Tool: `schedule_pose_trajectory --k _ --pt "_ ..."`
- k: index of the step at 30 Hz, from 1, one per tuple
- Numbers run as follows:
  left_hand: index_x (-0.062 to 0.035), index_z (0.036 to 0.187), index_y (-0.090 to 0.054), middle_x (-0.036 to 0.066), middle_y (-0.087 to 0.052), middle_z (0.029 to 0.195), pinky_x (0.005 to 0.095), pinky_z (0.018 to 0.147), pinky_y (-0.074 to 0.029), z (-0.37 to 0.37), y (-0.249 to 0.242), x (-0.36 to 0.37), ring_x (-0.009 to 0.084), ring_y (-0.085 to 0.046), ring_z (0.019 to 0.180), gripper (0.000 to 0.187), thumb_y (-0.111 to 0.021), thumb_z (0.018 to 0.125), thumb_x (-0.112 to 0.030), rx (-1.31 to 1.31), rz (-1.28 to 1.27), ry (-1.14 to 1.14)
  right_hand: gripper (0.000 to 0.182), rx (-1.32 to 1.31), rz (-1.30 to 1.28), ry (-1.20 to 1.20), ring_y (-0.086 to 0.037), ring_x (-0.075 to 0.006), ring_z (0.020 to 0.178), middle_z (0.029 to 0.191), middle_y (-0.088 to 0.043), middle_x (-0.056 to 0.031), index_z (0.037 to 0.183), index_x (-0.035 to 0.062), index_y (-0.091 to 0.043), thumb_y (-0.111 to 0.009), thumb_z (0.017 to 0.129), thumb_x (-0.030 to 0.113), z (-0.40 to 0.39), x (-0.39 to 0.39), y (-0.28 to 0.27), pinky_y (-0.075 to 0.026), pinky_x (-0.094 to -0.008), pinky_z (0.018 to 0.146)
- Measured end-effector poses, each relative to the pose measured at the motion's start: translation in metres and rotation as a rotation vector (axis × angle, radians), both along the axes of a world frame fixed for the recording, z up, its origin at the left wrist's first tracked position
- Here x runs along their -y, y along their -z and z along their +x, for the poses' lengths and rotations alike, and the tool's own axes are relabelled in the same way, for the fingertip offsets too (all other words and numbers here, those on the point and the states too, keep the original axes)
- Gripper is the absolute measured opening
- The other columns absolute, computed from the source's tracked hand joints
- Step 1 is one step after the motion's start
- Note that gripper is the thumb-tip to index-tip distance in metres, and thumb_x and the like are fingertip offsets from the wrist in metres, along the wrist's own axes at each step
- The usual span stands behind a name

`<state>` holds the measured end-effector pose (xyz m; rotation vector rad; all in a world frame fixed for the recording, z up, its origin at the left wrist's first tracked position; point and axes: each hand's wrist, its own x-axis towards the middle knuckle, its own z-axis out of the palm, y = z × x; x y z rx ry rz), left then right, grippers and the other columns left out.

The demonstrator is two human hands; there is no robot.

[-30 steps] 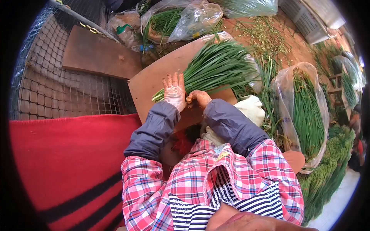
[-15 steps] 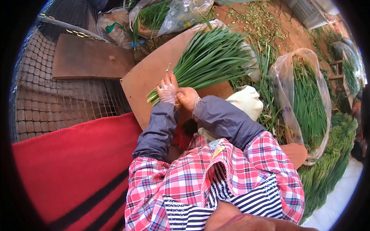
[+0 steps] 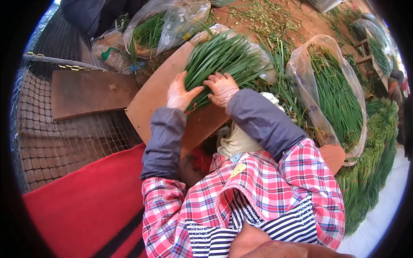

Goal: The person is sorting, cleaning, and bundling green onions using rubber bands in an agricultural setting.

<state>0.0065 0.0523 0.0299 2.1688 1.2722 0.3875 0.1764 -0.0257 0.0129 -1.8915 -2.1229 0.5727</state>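
Observation:
A thick bunch of long green garlic chives [image 3: 223,56] lies across a brown board [image 3: 148,96], its leaf tips fanned toward the upper right. My left hand [image 3: 180,92] rests at the lower left side of the bunch, thumb and fingers spread apart. On the near side of the leaves lies my right hand [image 3: 222,89], its fingers stretched out and slightly bent over them. Both hands seem to wear thin clear gloves. A small red strip [image 3: 192,107] shows between the hands near the bunch's lower end. The stalk ends are mostly hidden by my hands.
To the right stands a clear plastic bag [image 3: 301,73] packed with upright chives. Behind it more green bunches [image 3: 374,150] are stacked. Further back lies another bag of greens [image 3: 148,32]. A dark wooden plank [image 3: 86,92] rests on wire mesh [image 3: 38,142] beside a red blanket [image 3: 86,180].
My left hand has let go of the stalks and my right hand has come away from it. The two hands are now apart on the bunch, which has turned so its stalk ends are less visible.

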Motion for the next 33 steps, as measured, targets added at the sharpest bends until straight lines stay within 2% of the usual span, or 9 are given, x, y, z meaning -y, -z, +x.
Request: schedule_pose_trajectory --k 1,3,10,18,20,24,27,30,33 --pt "0.0023 0.124 -0.04 0.022 -0.047 0.121 0.036 0.092 -0.039 0.016 0.008 0.001 0.0313 -0.047 0.112 0.076 -0.074 0.064 -0.029 -0.172 0.17 -0.001 0.052 0.008 -0.002 0.009 -0.037 -0.0279 0.119 0.124 -0.044 -0.0089 0.119 0.0121 -0.047 -0.06 0.071 0.027 0.0 0.004 0.003 -0.027 -0.0486 0.098" --pt "-0.0003 0.124 -0.041 0.021 -0.05 0.117 0.0373 0.091 -0.039 0.031 0.01 -0.008 0.0321 -0.05 0.108 0.078 -0.074 0.063 -0.035 -0.272 0.15 -0.031 0.05 0.019 -0.008 0.027 -0.039 -0.0258 0.117 0.122 -0.045 -0.0076 0.119 0.0109 -0.047 -0.059 0.073 0.027 0.001 0.01 0.007 -0.029 -0.047 0.096" --pt "-0.0029 0.118 -0.049 0.02 -0.057 0.107 0.0392 0.086 -0.042 0.032 0.024 -0.034 0.033 -0.054 0.102 0.066 -0.067 0.068 -0.042 -0.203 -0.193 -0.211 0.037 -0.288 -0.069 0.075 -0.054 -0.0297 0.097 0.105 -0.058 -0.013 0.104 0.0072 -0.057 -0.059 0.076 0.03 0.012 0.005 0.009 -0.041 -0.0372 0.085" --pt "-0.0031 0.112 -0.054 0.022 -0.06 0.099 0.0409 0.082 -0.043 0.024 0.041 -0.036 0.0355 -0.056 0.096 0.053 -0.063 0.074 -0.039 -0.19 -0.029 -0.254 0.028 -0.617 -0.095 0.583 -0.059 -0.029 0.086 0.089 -0.063 -0.0142 0.097 0.0045 -0.058 -0.062 0.075 0.022 0.025 -0.006 0.032 -0.045 -0.037 0.076" --pt "-0.0033 0.111 -0.054 0.022 -0.06 0.098 0.0408 0.082 -0.043 0.026 0.037 -0.03 0.0359 -0.056 0.095 0.051 -0.062 0.074 -0.039 -0.18 -0.02 -0.258 0.039 -0.767 -0.126 0.745 -0.06 -0.0261 0.084 0.086 -0.064 -0.0135 0.103 0.0044 -0.055 -0.068 0.072 0.023 0.031 -0.012 0.047 -0.045 -0.0353 0.076" --pt "-0.0029 0.108 -0.055 0.021 -0.061 0.095 0.0415 0.081 -0.043 0.031 0.028 -0.019 0.0359 -0.057 0.093 0.048 -0.062 0.075 -0.037 -0.206 0.013 -0.285 0.055 -0.649 -0.253 0.846 -0.063 -0.0188 0.069 0.068 -0.065 -0.0069 0.115 0.0006 -0.046 -0.07 0.072 0.023 0.036 -0.024 0.048 -0.047 -0.0268 0.067" --pt "-0.0035 0.107 -0.056 0.02 -0.061 0.094 0.0425 0.081 -0.043 0.033 0.025 -0.014 0.0354 -0.057 0.092 0.047 -0.063 0.074 -0.036 -0.202 0.041 -0.282 0.053 -0.568 -0.254 0.797 -0.063 -0.0207 0.076 0.078 -0.066 -0.0112 0.114 0.0017 -0.049 -0.069 0.071 0.026 0.038 -0.024 0.053 -0.047 -0.0307 0.07" --pt "-0.0036 0.109 -0.055 0.021 -0.061 0.095 0.0408 0.079 -0.044 0.035 0.019 -0.01 0.0346 -0.058 0.091 0.052 -0.063 0.073 -0.04 -0.168 0.033 -0.259 0.044 -0.43 -0.291 0.69 -0.058 -0.0294 0.093 0.098 -0.062 -0.0163 0.109 0.0069 -0.055 -0.063 0.073 0.033 0.042 -0.023 0.042 -0.044 -0.0384 0.082" --pt "-0.0055 0.107 -0.057 0.019 -0.062 0.093 0.0428 0.081 -0.043 0.034 0.027 -0.008 0.0346 -0.058 0.09 0.047 -0.065 0.072 -0.036 -0.13 0.092 -0.281 0.032 -0.309 -0.241 0.588 -0.057 -0.0313 0.089 0.094 -0.061 -0.0165 0.096 0.0096 -0.062 -0.058 0.075 0.033 0.059 -0.024 0.041 -0.044 -0.0387 0.079"
